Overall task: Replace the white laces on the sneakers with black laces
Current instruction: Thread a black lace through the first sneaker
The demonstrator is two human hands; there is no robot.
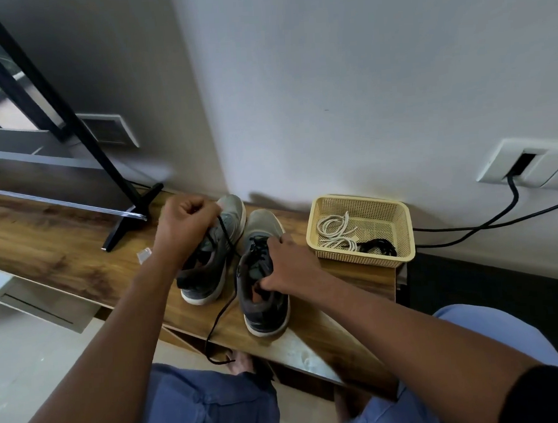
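My left hand point(188, 225) pinches the thin black lace point(224, 238) above the 2 grey mesh sneakers point(263, 273) on the wooden counter point(62, 242); right fingers point(281, 243) curl gripping the sneaker's collar. Pull evenly toward 11 o'clock, keeping it braced.

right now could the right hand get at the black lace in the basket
Probably yes. The black lace lies uncovered in the open-topped basket just beside the right hand, with nothing between them. But that hand now grips the right sneaker, so it must let go first.
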